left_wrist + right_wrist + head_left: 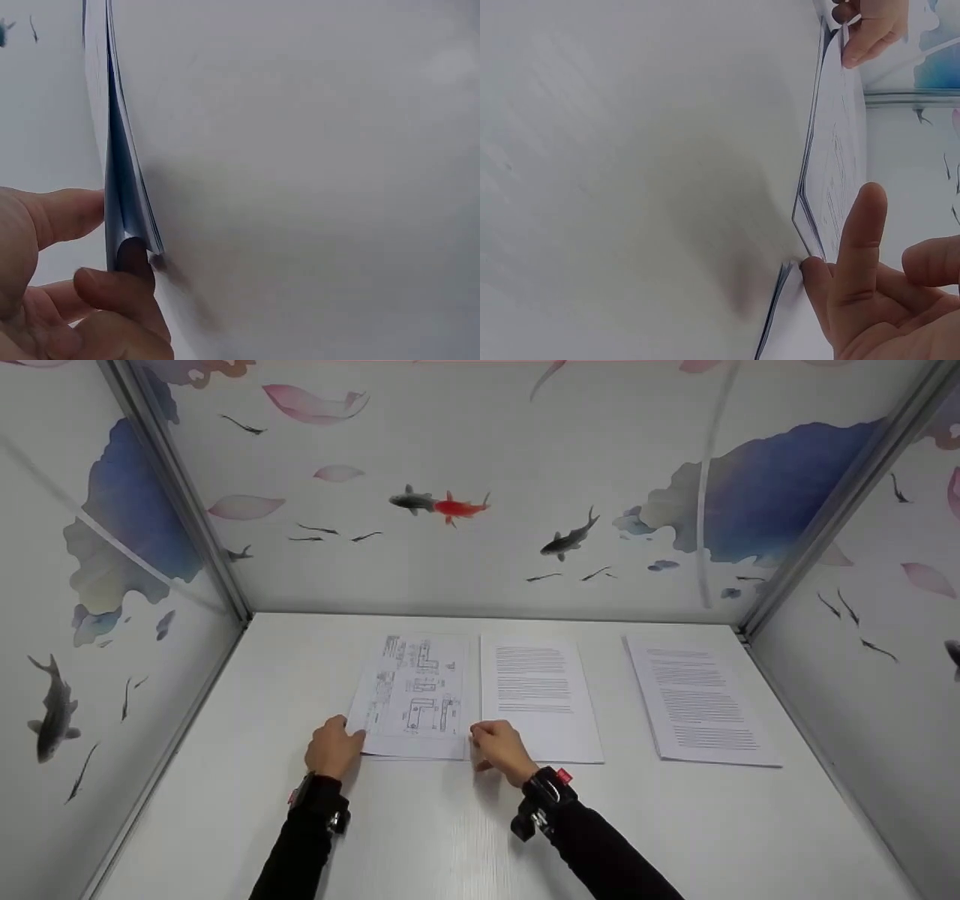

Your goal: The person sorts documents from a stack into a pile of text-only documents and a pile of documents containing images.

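Note:
A sheet with a technical drawing (420, 697) lies on top of a thin paper stack at the left. My left hand (334, 746) pinches its lower left corner; in the left wrist view the thumb is on one side of the lifted paper (112, 180) and a finger in the gap beneath. At the drawing's right edge is my right hand (504, 748). In the right wrist view, one fingertip of the right hand (877, 292) touches the near corner of the paper (829, 165), while another finger stands straight, apart from the sheet.
Right of the drawing lies a stack of printed text pages (544, 735), close to the right hand. Another text stack (705, 705) lies farther right. The white table (465, 840) is bounded by printed panels (480, 570) at the back and sides.

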Available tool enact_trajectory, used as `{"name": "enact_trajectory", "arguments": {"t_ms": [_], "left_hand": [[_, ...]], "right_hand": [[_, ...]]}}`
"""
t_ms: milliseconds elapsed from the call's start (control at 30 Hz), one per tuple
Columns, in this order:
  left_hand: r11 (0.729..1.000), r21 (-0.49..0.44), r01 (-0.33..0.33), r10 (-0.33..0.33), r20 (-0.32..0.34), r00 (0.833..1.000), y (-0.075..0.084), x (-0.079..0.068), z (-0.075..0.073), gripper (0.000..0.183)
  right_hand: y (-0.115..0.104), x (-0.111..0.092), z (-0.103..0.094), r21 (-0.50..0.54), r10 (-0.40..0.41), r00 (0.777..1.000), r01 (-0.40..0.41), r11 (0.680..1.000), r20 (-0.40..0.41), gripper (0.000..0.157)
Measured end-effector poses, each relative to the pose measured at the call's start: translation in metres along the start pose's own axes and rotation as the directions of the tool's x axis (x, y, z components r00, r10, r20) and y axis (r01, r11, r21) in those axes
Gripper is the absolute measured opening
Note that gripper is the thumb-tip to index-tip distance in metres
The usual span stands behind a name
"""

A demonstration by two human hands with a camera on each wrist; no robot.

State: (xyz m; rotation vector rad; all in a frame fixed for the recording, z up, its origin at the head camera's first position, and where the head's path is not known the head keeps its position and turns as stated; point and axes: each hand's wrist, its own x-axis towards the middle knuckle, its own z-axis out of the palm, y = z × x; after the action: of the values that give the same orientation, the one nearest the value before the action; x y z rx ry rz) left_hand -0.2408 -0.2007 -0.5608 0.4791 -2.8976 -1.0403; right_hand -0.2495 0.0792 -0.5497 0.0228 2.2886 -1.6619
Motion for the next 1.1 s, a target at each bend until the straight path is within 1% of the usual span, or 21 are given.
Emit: {"name": "enact_trajectory", "arguments": {"t_ms": [133,300,500,867,1100], "left_hand": [[1.0,0.011,-0.001,0.001,0.017,1.0,0.004,-0.003,-0.002,0.043],[1.0,0.027,-0.012,0.011,0.025,1.0,0.007,-0.007,-0.004,0.037],[0.999,0.029,-0.016,0.015,0.03,0.999,0.004,-0.009,-0.003,0.033],[0.998,0.052,-0.031,0.03,0.023,0.999,0.002,-0.011,-0.003,0.033],[0.996,0.075,-0.038,0.036,0.027,0.999,0.001,-0.01,0.0,0.033]], "right_hand": [[0.0,0.001,-0.001,0.007,0.002,1.0,-0.003,1.0,0.03,0.032],[0.001,0.002,-0.002,0.003,-0.002,0.999,0.002,1.0,0.035,0.037],[0.002,0.003,-0.001,-0.001,0.011,0.999,-0.011,1.0,0.053,0.039],[0.004,0.005,-0.002,0.01,0.006,0.998,-0.007,1.0,0.066,0.041],[0.003,0.004,-0.001,0.008,0.031,0.997,-0.032,0.999,0.077,0.042]]}}
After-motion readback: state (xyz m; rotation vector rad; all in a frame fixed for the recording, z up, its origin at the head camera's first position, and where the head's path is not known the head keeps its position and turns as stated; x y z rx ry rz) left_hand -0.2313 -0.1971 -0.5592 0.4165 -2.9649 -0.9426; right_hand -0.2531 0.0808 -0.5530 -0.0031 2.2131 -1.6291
